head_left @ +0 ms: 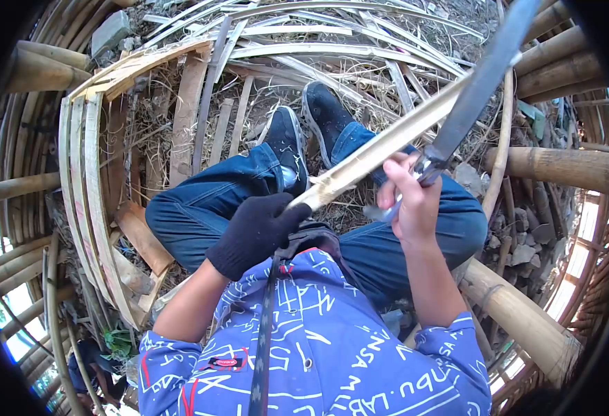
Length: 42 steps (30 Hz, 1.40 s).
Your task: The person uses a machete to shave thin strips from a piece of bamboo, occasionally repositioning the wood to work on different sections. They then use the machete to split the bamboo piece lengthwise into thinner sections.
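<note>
My left hand (259,229), in a black knitted glove, is closed round the near end of a split bamboo strip (380,149). The strip slants up to the right across my lap, its pale inner face showing. My bare right hand (412,197) grips a machete (481,87) just below its metal collar; most of the handle is hidden by the fingers. The long grey blade points up and to the right, and overlaps the strip's far part in this view.
Several long pale bamboo strips (290,52) lie on the littered ground beyond my shoes (287,135). Bent slats (86,173) stack at the left. Thick bamboo poles (550,168) jut in from the right, near broken stones (525,253). Another person (96,371) is partly visible at the lower left.
</note>
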### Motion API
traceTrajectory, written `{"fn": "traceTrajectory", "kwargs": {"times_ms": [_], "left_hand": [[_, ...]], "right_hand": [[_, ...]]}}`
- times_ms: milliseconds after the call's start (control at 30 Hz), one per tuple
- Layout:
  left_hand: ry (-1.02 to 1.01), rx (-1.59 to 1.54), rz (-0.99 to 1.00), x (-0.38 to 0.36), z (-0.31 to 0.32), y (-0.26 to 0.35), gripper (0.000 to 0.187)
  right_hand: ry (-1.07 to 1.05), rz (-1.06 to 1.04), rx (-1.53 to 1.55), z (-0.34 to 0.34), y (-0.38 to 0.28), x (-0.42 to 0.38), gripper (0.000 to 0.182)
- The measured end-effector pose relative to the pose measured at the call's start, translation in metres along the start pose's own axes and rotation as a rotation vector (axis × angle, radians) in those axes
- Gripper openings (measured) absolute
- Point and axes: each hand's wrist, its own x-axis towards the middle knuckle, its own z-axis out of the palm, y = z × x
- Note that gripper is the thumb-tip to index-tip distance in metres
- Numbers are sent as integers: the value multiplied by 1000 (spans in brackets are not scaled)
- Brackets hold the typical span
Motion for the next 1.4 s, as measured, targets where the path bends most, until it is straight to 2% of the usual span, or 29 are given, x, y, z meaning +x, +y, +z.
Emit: {"fn": "traceTrajectory", "kwargs": {"times_ms": [33, 133, 200, 300, 333, 400, 500, 633, 733, 833, 967, 1067, 1200, 1267, 1400], "left_hand": [[4, 16, -7, 3, 3, -3, 40], [208, -12, -3, 8, 7, 4, 39], [250, 22, 16, 11, 7, 9, 39], [358, 109, 90, 19, 14, 9, 38], [380, 188, 95, 20, 15, 12, 38], [413, 269, 90, 18, 24, 11, 37], [421, 269, 49, 14, 37, 9, 37], [499, 318, 123, 6, 38, 3, 37], [524, 426, 158, 3, 41, 11, 37], [529, 567, 248, 5, 39, 23, 39], [524, 711, 320, 3, 35, 30, 40], [523, 707, 305, 4, 33, 20, 39], [457, 573, 207, 11, 43, 11, 38], [501, 680, 325, 15, 47, 14, 35], [506, 588, 396, 5, 45, 12, 33]], "right_hand": [[-53, 12, -55, -10, -2, -1, 20], [-120, 10, -179, -37, 6, -8, 17], [-164, 76, -433, -44, 10, -14, 14], [-210, -124, -741, -50, 17, -12, 8], [-221, -116, -743, -53, 18, -10, 8], [-311, -315, -966, -58, 17, -1, 11], [-285, -387, -1094, -80, 21, 18, 13], [-65, -228, -1059, -86, 17, 35, 14], [-143, -240, -991, -77, 14, 17, 14], [-276, -376, -1039, -74, 26, 6, 15], [-206, -415, -1091, -87, 36, 24, 15], [-96, -251, -1078, -96, 37, 37, 16], [-178, -157, -882, -60, 25, 6, 22], [-225, -187, -985, -52, 30, 4, 18], [-237, -319, -1042, -55, 44, 12, 17]]}}
